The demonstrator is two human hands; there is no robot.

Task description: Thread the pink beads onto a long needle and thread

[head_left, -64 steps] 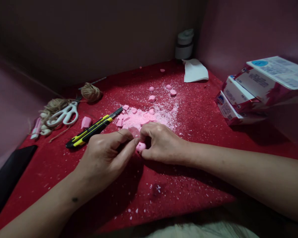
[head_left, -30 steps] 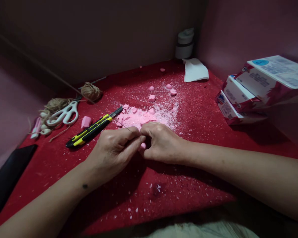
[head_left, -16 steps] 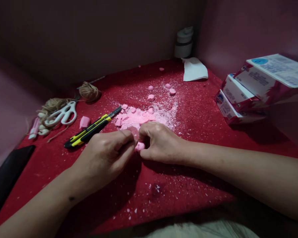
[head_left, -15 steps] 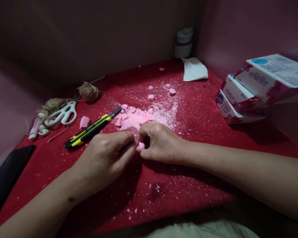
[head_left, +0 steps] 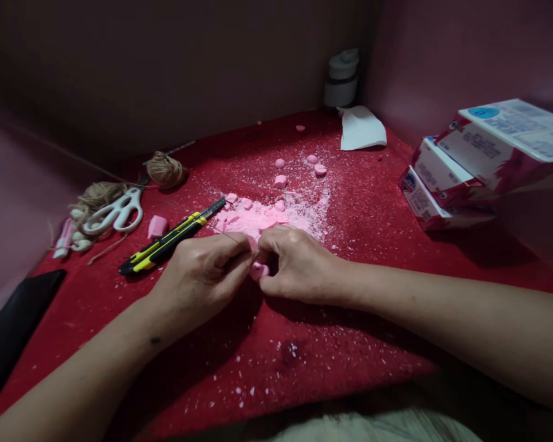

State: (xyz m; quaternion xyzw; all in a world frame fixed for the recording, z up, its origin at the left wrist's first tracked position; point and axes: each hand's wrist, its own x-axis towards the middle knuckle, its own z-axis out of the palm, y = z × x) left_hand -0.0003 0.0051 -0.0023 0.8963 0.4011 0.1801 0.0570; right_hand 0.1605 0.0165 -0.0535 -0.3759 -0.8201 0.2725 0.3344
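Observation:
My right hand [head_left: 299,264] is closed in a pinch around a small pink soap piece [head_left: 259,271], low over the red surface. Against it, my left hand [head_left: 209,267] is closed, fingertips touching the piece or very near it. A thin dark needle-like rod [head_left: 229,236] sticks out at the back of the left fingers; its tip is hidden. Just beyond both hands lies a heap of pink shavings [head_left: 253,220] with several chunks in it. A black and yellow utility knife [head_left: 166,242] rests left of the heap, beside a larger pink chunk [head_left: 157,227].
White-handled scissors [head_left: 115,213] and balls of twine [head_left: 166,169] lie at the left. A black flat case [head_left: 21,325] is nearer me. Stacked soap boxes [head_left: 470,162] stand right; white paper [head_left: 362,129] and a lidded container [head_left: 341,78] are at the back of the red surface [head_left: 359,344].
My left wrist has shifted right and turned slightly, and the thin rod now shows behind its fingers. The soap piece is tilted a little differently; my right hand has barely moved.

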